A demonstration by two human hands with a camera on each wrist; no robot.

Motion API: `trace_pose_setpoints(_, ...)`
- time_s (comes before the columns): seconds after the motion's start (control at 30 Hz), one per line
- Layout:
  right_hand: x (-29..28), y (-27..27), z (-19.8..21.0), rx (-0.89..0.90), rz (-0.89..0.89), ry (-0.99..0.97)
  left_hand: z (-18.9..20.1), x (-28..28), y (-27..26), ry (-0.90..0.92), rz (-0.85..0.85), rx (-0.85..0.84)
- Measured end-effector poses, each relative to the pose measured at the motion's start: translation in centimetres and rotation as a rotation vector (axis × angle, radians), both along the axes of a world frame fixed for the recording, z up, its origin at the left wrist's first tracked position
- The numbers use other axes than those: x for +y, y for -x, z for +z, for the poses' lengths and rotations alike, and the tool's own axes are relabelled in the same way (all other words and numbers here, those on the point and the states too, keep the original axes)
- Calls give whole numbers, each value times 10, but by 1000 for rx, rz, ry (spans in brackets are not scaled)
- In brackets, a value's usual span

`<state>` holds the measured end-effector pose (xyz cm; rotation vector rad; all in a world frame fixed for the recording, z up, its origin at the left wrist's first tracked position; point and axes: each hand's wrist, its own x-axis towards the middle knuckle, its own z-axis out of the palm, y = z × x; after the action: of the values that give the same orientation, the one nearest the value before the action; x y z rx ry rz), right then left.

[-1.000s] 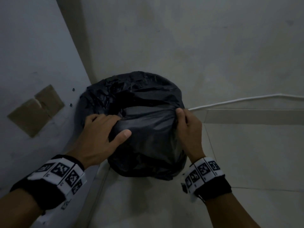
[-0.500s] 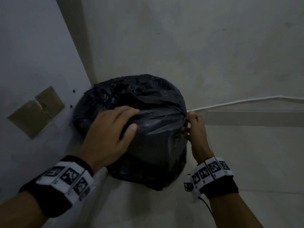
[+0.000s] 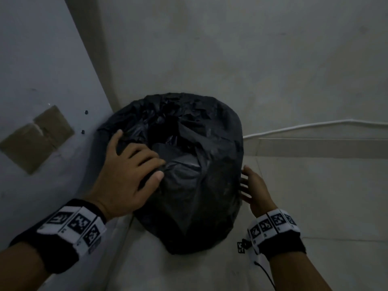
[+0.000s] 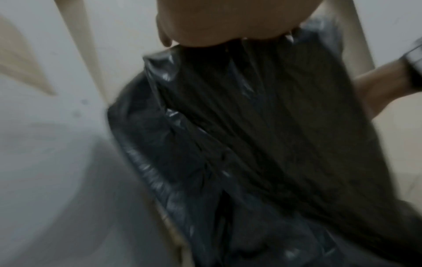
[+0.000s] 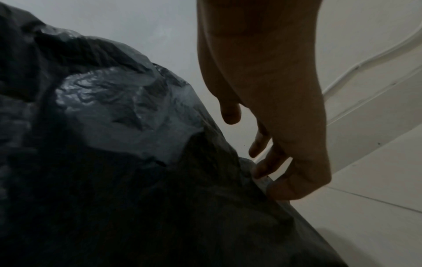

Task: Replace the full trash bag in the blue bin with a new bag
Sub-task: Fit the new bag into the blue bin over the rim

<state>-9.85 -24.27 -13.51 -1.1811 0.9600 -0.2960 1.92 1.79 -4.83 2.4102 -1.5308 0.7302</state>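
Note:
A black trash bag (image 3: 199, 185) stands in the corner and covers the bin, so no blue shows. Its top is crumpled, with a dark hollow in the middle. My left hand (image 3: 160, 170) lies on the near left of the top, fingers curled and thumb pinching a fold. In the left wrist view the trash bag (image 4: 251, 135) stretches taut away from my left hand (image 4: 228, 21). My right hand (image 3: 243, 181) is at the bag's right side. In the right wrist view, the spread fingers of my right hand (image 5: 262, 144) just touch the trash bag (image 5: 114, 144).
A grey panel with brown tape patches (image 3: 35, 139) stands close on the left. The wall (image 3: 231, 49) is right behind the bag. A white cable (image 3: 315, 124) runs along the wall's foot on the right, above the pale tiled floor (image 3: 325, 202).
My right hand let go of the bag's edge, opened, and dropped down along its right side. My left hand shifted up onto the top, still holding plastic.

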Motion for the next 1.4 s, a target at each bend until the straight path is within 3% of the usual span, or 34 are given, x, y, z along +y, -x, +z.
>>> trace_pose_setpoints(0.23,10,-6,-16,121,65,35,-3,15,-16,222,168,111)
trace_pose_setpoints(0.37,23,-10,-30,170,170,-60,3,3,-9,342,139,222)
trace_pose_setpoints(0.5,30,-17,-53,37,195,-380,7,-15,13,335,51,345)
trace_pose_setpoints(0.6,33,-26,-70,-110,177,-441,6,-23,23,177,81,406)
trace_pose_setpoints(0.77,26,-26,-87,-116,121,-297,1,-21,18,83,181,354)
trace_pose_setpoints(0.93,24,-19,-110,261,128,250,1,-18,17,48,140,116)
trace_pose_setpoints(1.03,29,-15,-124,429,204,451,1,-23,20,36,96,105)
trace_pose_setpoints(1.13,31,-18,-131,486,128,449,0,-29,25,-33,97,168)
trace_pose_setpoints(1.4,10,-14,-127,308,-69,312,-3,-31,23,-72,195,96)
